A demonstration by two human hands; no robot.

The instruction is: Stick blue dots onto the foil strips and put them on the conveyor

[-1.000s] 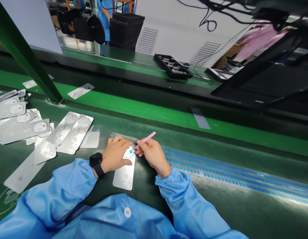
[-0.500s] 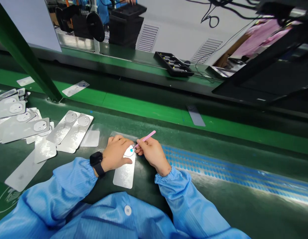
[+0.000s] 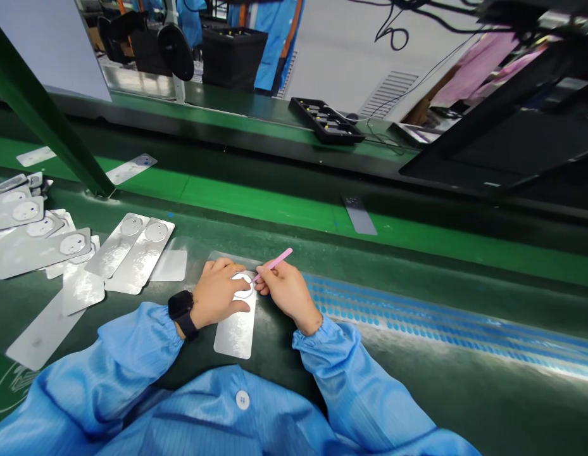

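A thin silvery plate (image 3: 235, 332) lies flat on the green bench in front of me, a white round part (image 3: 243, 286) near its far end. My left hand (image 3: 220, 292) rests over the plate's left side with fingers apart, one fingertip on the round part. My right hand (image 3: 288, 292) pinches pink tweezers (image 3: 277, 259), their tip close to the round part's right edge. Whatever lies under my left fingertip is hidden. Right of my right hand stretches a clear strip with rows of small blue dots (image 3: 393, 316).
Several similar silvery plates (image 3: 47, 253) are heaped at the left, with two side by side (image 3: 140, 256) nearer me. Beyond the bench edge, a green belt (image 3: 275, 209) carries a grey plate (image 3: 359, 215). A green post (image 3: 51, 114) slants at the left. A black tray (image 3: 326, 120) sits behind.
A left fingertip has come down onto the round part, where a blue dot showed at the tweezers' tip. The dot is now out of sight. Plates on the belt have shifted left.
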